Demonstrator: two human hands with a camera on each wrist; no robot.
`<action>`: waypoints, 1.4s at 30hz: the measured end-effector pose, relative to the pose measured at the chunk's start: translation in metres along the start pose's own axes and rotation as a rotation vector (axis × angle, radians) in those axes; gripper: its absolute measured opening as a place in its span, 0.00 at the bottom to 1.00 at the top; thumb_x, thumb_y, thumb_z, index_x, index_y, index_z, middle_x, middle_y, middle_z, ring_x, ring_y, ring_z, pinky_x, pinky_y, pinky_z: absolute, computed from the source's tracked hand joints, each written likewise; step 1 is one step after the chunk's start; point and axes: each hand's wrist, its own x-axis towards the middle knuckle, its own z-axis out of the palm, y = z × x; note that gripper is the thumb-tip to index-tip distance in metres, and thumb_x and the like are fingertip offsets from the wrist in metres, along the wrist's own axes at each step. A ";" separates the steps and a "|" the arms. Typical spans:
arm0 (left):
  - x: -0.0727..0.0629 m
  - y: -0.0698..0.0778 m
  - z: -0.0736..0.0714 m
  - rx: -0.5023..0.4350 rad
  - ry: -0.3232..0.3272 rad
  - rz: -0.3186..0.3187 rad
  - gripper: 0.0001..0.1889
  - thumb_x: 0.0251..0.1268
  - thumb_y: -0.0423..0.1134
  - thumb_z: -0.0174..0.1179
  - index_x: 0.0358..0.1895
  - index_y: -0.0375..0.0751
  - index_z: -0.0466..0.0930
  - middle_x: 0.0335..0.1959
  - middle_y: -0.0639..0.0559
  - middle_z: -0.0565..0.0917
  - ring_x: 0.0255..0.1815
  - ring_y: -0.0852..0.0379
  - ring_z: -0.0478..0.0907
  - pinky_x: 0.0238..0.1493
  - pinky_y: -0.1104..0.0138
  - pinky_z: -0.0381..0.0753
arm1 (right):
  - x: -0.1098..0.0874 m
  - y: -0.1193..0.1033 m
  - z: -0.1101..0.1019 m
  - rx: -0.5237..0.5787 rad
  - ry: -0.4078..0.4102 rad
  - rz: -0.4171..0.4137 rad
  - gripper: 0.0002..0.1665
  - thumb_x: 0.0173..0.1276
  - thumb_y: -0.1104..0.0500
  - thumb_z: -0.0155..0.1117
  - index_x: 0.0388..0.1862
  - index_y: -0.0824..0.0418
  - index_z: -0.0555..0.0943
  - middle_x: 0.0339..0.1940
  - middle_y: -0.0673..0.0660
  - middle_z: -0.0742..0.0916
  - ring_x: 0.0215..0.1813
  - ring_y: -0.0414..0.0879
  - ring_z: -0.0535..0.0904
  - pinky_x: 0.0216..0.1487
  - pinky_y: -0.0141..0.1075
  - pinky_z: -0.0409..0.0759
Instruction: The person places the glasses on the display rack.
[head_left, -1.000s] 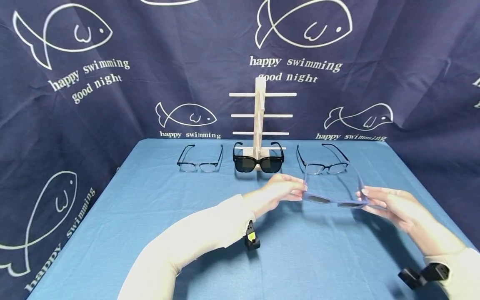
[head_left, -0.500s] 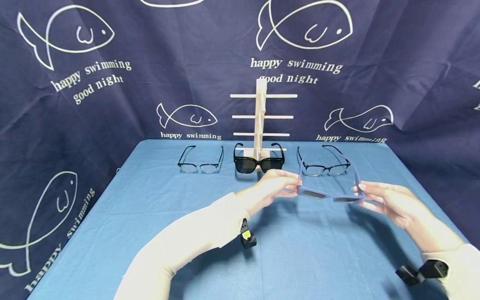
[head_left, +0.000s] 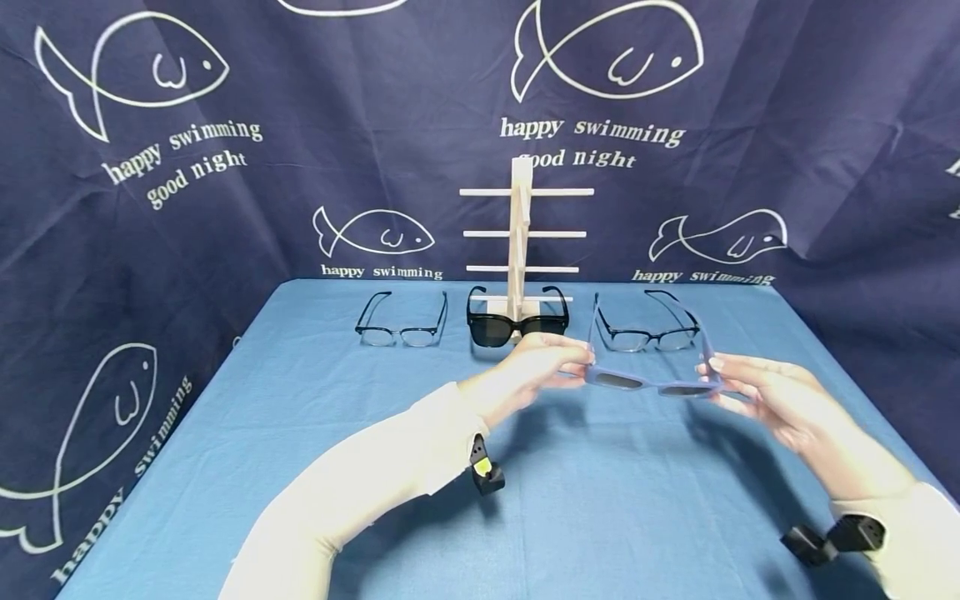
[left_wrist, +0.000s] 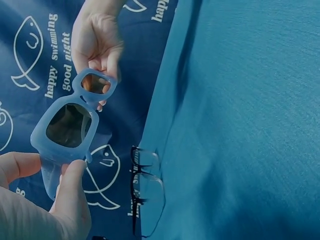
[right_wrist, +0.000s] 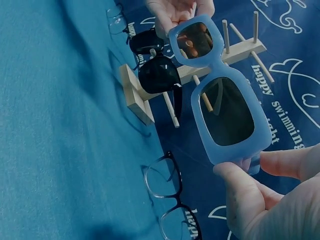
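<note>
Blue-framed sunglasses with dark lenses are held up over the table, temples pointing away from me. My left hand pinches them at the left hinge corner, thumb and fingers on the frame. At the other corner my right hand pinches the frame near the right temple. The right wrist view shows the thick blue sunglasses face on, with the right thumb under the lower corner. Behind them, clear glasses with a dark frame lie on the table, partly overlapped by the blue temples in the head view.
A wooden display rack with several crossbars stands at the back middle. Black sunglasses sit at its foot, partly behind my left hand. Another pair of clear glasses lies to the left on the blue cloth. A dark fish-print curtain hangs behind.
Both hands have carried the blue sunglasses a little to the left and farther back. The rack and the other glasses have stayed in place.
</note>
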 end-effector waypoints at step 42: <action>-0.026 0.016 -0.032 -0.015 0.046 0.059 0.17 0.62 0.28 0.61 0.54 0.27 0.79 0.42 0.43 0.86 0.35 0.59 0.80 0.51 0.63 0.87 | 0.016 -0.013 0.044 -0.052 -0.033 -0.035 0.14 0.73 0.65 0.56 0.36 0.54 0.89 0.36 0.49 0.90 0.40 0.38 0.86 0.43 0.32 0.88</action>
